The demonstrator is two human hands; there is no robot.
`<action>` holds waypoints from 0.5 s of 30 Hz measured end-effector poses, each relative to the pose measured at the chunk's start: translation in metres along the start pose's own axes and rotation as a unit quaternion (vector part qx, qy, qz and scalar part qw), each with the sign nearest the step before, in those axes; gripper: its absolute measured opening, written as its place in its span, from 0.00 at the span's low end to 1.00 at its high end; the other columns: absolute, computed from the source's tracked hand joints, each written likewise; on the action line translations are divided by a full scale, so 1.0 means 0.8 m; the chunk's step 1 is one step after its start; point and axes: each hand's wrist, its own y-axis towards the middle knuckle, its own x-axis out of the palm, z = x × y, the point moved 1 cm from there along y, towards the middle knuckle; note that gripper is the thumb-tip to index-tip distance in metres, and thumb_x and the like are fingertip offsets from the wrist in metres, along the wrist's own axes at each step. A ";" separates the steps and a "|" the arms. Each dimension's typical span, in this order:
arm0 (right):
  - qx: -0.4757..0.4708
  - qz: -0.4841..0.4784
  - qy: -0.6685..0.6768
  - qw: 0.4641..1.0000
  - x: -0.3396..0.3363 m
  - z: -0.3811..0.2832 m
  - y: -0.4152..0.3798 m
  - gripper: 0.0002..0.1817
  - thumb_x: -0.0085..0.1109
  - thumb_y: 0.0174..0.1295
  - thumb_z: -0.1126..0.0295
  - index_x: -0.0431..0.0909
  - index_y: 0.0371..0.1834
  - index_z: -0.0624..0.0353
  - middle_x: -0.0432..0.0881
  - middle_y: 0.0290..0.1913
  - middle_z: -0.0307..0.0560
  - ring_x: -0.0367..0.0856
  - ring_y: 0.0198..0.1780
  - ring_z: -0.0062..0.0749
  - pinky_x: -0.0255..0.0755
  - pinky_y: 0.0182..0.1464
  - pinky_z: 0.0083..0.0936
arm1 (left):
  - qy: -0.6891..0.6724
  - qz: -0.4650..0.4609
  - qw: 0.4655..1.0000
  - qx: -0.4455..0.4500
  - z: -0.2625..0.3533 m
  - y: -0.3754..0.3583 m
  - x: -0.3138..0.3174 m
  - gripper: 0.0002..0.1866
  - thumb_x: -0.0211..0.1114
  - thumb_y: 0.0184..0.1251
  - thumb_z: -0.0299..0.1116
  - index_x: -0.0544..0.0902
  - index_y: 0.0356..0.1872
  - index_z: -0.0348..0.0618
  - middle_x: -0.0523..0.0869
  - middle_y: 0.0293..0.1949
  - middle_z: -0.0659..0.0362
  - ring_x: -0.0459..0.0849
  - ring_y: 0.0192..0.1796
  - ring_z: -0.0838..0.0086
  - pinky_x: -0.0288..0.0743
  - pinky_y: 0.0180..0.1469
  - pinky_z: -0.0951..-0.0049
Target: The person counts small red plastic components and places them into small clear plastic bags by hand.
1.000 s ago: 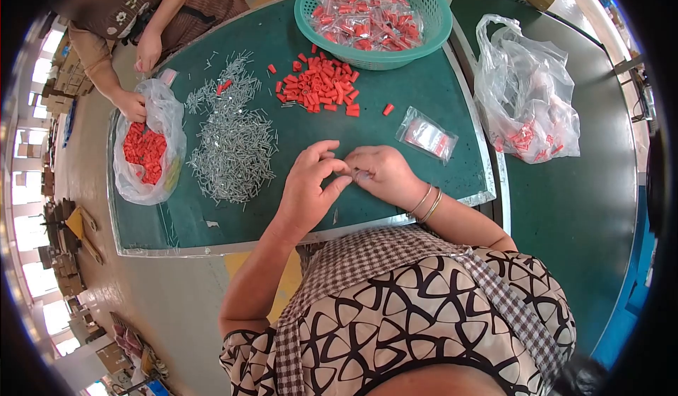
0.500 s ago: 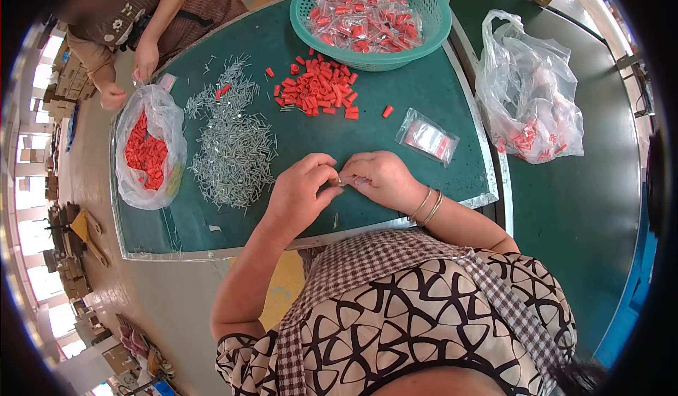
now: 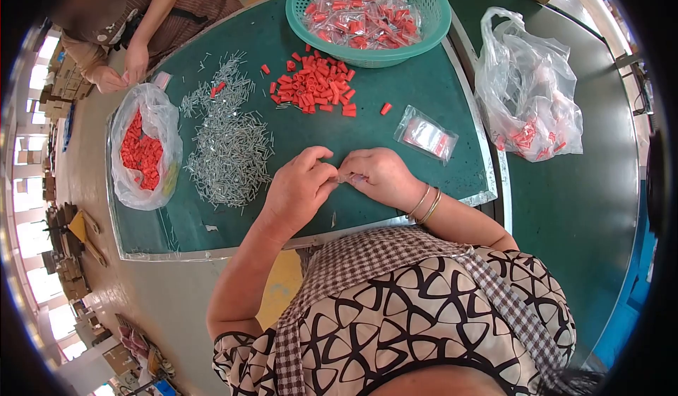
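Observation:
Near the table's front edge, my left hand (image 3: 302, 186) and my right hand (image 3: 383, 179) meet fingertip to fingertip. A bit of clear plastic (image 3: 359, 178), apparently a small bag, shows between the curled fingers of my right hand. My left thumb and forefinger pinch at its edge; what lies in that pinch is too small to make out. Left of my hands spreads a big heap of metal screws (image 3: 229, 159). Beyond them lies a pile of red plastic caps (image 3: 318, 85), with one loose red cap (image 3: 385, 108) to its right. A flat clear packet (image 3: 426, 136) lies beyond my right hand.
A green basket (image 3: 297, 32) full of bagged red pieces stands at the back. An open plastic bag (image 3: 171, 124) of red pieces sits at the left, by a co-worker's hands (image 3: 120, 74). Another plastic bag (image 3: 530, 92) rests on the green surface (image 3: 565, 212) at right.
My left fingers have shifted slightly and closed in toward the right fingertips. The co-worker's hands have come together above the bag at left. The view has moved a little.

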 end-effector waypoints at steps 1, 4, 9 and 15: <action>-0.002 0.001 -0.004 1.000 0.001 -0.001 0.000 0.04 0.61 0.55 0.75 0.84 0.33 0.57 0.83 0.35 0.45 0.83 0.36 0.44 0.77 0.38 0.36 | 0.011 0.001 1.000 0.006 -0.001 0.000 0.000 0.10 0.73 0.51 0.25 0.81 0.34 0.41 0.81 0.45 0.58 0.84 0.41 0.63 0.80 0.41 0.63; -0.002 0.005 -0.012 1.000 0.002 0.000 0.001 0.04 0.61 0.55 0.75 0.84 0.33 0.57 0.83 0.35 0.45 0.83 0.36 0.44 0.77 0.38 0.36 | 0.032 0.000 0.999 0.011 -0.001 0.001 -0.002 0.09 0.73 0.52 0.25 0.80 0.32 0.41 0.81 0.42 0.58 0.84 0.40 0.62 0.79 0.39 0.64; 0.003 0.012 -0.008 1.000 0.003 0.000 0.000 0.04 0.62 0.55 0.74 0.84 0.33 0.58 0.83 0.35 0.45 0.83 0.35 0.44 0.77 0.38 0.36 | 0.021 0.011 1.000 -0.008 -0.002 -0.001 -0.001 0.10 0.73 0.50 0.22 0.79 0.31 0.39 0.83 0.36 0.57 0.83 0.35 0.60 0.77 0.36 0.65; 0.063 -0.044 0.077 0.994 -0.007 -0.012 0.003 0.15 0.71 0.53 0.69 0.84 0.44 0.58 0.85 0.40 0.43 0.84 0.35 0.36 0.78 0.39 0.31 | 0.015 0.032 0.999 0.024 -0.001 -0.003 -0.003 0.10 0.73 0.48 0.23 0.79 0.30 0.40 0.82 0.38 0.57 0.83 0.36 0.62 0.78 0.37 0.66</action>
